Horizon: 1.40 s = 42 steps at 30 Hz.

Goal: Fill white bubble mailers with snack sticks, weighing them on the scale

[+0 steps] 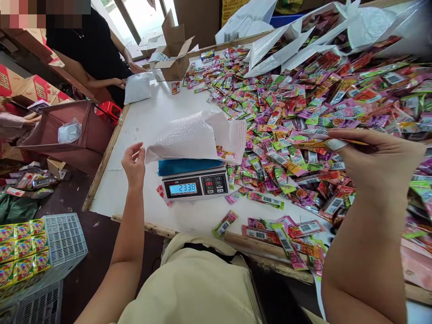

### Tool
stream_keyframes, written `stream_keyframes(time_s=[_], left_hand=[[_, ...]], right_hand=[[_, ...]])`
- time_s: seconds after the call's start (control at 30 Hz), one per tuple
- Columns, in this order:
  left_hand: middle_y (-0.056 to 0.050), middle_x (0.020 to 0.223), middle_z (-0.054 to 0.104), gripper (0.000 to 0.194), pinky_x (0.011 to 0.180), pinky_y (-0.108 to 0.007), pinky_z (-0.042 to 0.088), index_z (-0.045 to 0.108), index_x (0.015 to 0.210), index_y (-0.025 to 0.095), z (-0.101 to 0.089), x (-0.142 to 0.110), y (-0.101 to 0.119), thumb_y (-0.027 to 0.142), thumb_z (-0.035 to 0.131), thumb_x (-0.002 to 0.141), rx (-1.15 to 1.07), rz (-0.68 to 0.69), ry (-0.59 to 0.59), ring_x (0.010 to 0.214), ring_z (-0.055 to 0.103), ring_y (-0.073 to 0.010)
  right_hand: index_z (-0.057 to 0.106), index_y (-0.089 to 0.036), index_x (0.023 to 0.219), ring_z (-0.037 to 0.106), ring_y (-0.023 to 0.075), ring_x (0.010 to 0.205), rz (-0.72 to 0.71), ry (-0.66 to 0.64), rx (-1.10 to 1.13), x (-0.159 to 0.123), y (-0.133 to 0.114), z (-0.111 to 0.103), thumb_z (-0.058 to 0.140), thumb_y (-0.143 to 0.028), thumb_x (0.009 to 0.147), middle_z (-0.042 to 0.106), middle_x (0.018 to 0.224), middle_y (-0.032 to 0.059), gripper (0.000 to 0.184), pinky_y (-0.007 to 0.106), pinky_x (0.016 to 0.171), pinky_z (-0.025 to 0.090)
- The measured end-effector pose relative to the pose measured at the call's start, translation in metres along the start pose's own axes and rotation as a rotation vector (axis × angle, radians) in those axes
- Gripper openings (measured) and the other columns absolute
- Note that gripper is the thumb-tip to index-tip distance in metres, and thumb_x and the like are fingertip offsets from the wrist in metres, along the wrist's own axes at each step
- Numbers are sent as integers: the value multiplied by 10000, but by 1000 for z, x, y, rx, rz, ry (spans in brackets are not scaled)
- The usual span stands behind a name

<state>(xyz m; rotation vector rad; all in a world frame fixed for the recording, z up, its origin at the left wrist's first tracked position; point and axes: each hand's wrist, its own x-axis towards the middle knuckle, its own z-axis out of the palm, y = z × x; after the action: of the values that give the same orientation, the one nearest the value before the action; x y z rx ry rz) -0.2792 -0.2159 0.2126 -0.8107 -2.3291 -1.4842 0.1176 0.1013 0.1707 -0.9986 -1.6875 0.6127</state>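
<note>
A white bubble mailer (pixel 189 135) lies across a digital scale (pixel 195 185), its mouth open to the right with some colourful packets showing inside. Blue material (pixel 189 166) shows under the mailer on the scale, whose lit display seems to read 2338. My left hand (pixel 133 164) is beside the mailer's left end, fingers loosely curled and apart, holding nothing that I can see. Over the heap of snack packets (pixel 280 148) at right, my right hand (pixel 367 150) pinches a thin yellowish snack packet (pixel 312 144) between thumb and fingers.
Several loose packets (pixel 283 238) lie along the wooden table edge. At the back are white mailers (pixel 286 45) and an open cardboard box (pixel 173 54). A person in black (pixel 87 49) handles a filled mailer (pixel 137 87). Crates (pixel 65 238) stand lower left.
</note>
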Motion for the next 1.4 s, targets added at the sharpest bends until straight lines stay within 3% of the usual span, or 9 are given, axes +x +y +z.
stream_keyframes(time_s=[0.2, 0.37, 0.5, 0.67, 0.9, 1.03, 1.17, 1.3, 1.4], left_hand=[[-79, 1104, 749, 228, 906, -330, 575, 730, 1062, 204, 0, 0, 0, 318, 656, 878, 30, -1, -6, 1034, 695, -193], [-84, 1085, 757, 234, 879, -325, 576, 739, 1049, 200, 0, 0, -3, 327, 673, 864, 11, 0, 0, 1004, 699, -192], [-85, 1081, 759, 233, 880, -325, 572, 744, 1048, 202, 0, 0, -3, 332, 674, 868, 22, 4, 0, 1006, 697, -193], [-77, 1082, 744, 227, 908, -327, 570, 730, 1060, 196, -1, 0, -2, 316, 650, 885, 53, 1, -13, 1020, 692, -189], [-81, 1082, 739, 208, 891, -322, 567, 731, 1050, 197, -5, -3, -7, 298, 660, 883, 25, -2, 3, 1004, 691, -189], [-80, 1082, 746, 213, 869, -314, 565, 733, 1042, 197, -8, -5, -10, 310, 668, 873, 17, -11, 7, 993, 691, -184], [-76, 1073, 753, 214, 858, -305, 566, 734, 1036, 200, -13, -6, -14, 313, 666, 868, 42, -36, 23, 988, 693, -181], [-82, 1070, 754, 221, 858, -299, 564, 741, 1035, 190, -18, -6, -21, 317, 674, 866, 32, -42, 45, 990, 692, -182], [-82, 1061, 756, 226, 848, -289, 560, 747, 1035, 182, -16, -6, -25, 312, 675, 864, 14, -47, 47, 981, 692, -174]], right_hand=[[858, -285, 878, 755, 301, 812, 24, -46, 70, -5, 6, 7, 725, -246, 702, 791, 854, 93, 224, 427, 688, 579], [828, -276, 1105, 739, 318, 1055, 7, -354, -122, -7, 12, 17, 713, -231, 748, 762, 1187, 124, 377, 467, 921, 586], [812, -214, 1127, 698, 325, 1158, -126, -424, -187, -7, -13, 37, 693, -258, 824, 711, 1303, 148, 329, 496, 1022, 549], [802, -231, 1096, 722, 230, 853, -236, -604, 23, -10, -62, 81, 640, -260, 854, 767, 1028, 81, 292, 401, 795, 606], [689, -178, 1333, 700, 260, 989, -441, -911, -7, -2, -80, 170, 625, -89, 754, 730, 1198, 128, 589, 363, 840, 571], [759, -139, 1093, 695, 273, 948, -557, -952, -154, -2, -92, 202, 566, -73, 780, 757, 1049, 143, 373, 333, 794, 524], [767, -168, 929, 690, 254, 867, -589, -903, -170, 2, -101, 181, 507, -85, 810, 757, 932, 111, 298, 332, 729, 483], [767, -261, 935, 671, 234, 729, -472, -779, -272, 20, -77, 101, 536, -110, 795, 720, 798, 44, 309, 346, 643, 470], [762, -308, 981, 682, 293, 755, -383, -682, -540, 31, -53, 44, 578, -105, 740, 729, 842, 63, 364, 405, 614, 493]])
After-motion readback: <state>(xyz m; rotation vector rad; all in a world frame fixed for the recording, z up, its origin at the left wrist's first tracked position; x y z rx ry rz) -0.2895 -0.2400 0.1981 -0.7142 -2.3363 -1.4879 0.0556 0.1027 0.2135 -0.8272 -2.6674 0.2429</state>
